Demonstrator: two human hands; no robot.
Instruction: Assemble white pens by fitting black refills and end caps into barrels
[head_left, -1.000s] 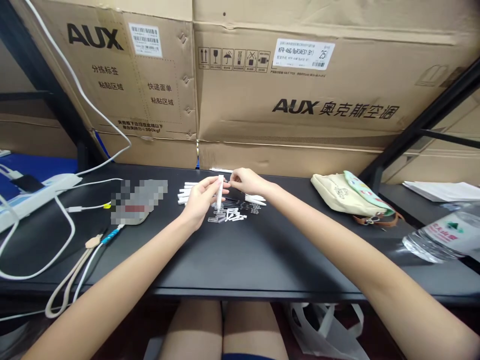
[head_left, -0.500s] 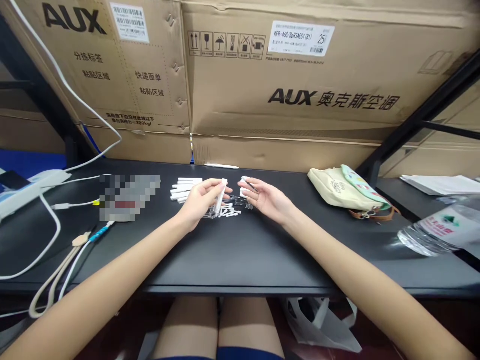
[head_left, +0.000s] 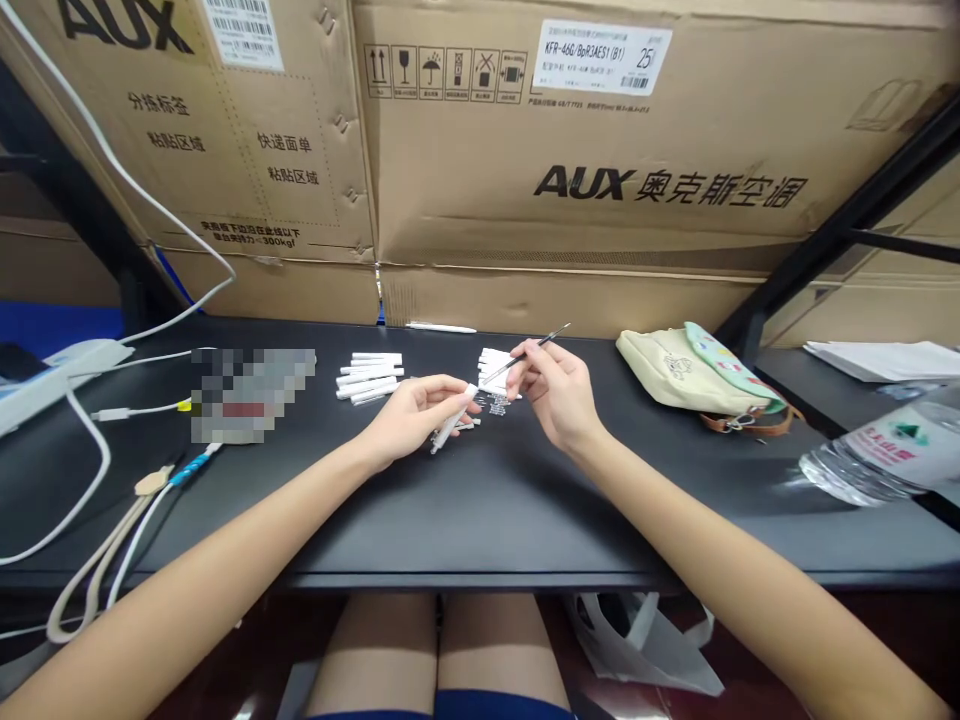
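Observation:
My left hand [head_left: 416, 412] is closed round a white pen barrel [head_left: 454, 421], held tilted with its open end up and to the right. My right hand [head_left: 553, 385] pinches a thin black refill [head_left: 529, 352], whose lower tip points at the barrel's open end. Between the hands, small clear and white pen parts [head_left: 491, 404] lie scattered on the black table [head_left: 480, 500]. A row of white barrels [head_left: 369, 376] lies to the left of my left hand, and another white stack [head_left: 492, 359] sits behind the loose parts.
A beige pouch [head_left: 690, 377] lies at the right, a plastic water bottle [head_left: 885, 455] on its side further right. A blurred patch [head_left: 247, 392], cables [head_left: 112, 520] and a power strip [head_left: 52, 375] are on the left. Cardboard boxes [head_left: 600, 160] stand behind; a single white pen [head_left: 441, 328] lies at their foot.
My right hand picked up a black refill and raised it toward the barrel. My left hand tilted the barrel from upright to slanting and lowered it. The view shifted slightly down.

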